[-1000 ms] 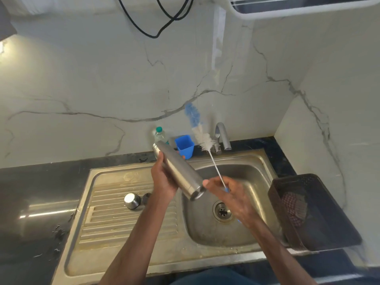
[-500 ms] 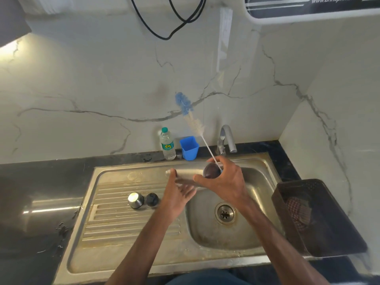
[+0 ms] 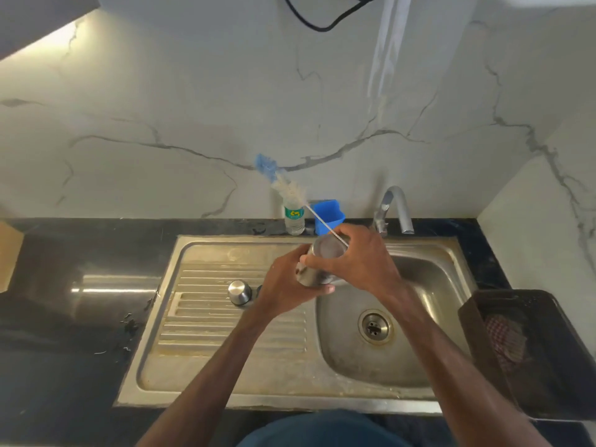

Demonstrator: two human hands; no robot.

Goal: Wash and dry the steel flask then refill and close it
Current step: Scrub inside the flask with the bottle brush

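flask (image 3: 325, 250) near-upright over sink (image 3: 435, 285), round end facing camera | left hand (image 3: 283, 285) grips lower body | right hand (image 3: 361, 262) wraps top end plus brush (image 3: 287, 188) wire

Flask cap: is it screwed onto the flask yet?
No, the steel cap lies on the sink's draining board, apart from the flask held by the left hand and right hand.

flask (image 3: 327, 250): brushed steel, satin sheen noted | sink (image 3: 225, 366): stainless steel, dulled and stained | cap (image 3: 239, 290): polished metal | counter (image 3: 80, 317): dark stone, glossy | basket (image 3: 548, 398): matt dark plastic, perforated | cup (image 3: 332, 214): smooth blue plastic | brush (image 3: 290, 191): soft bristles on wire
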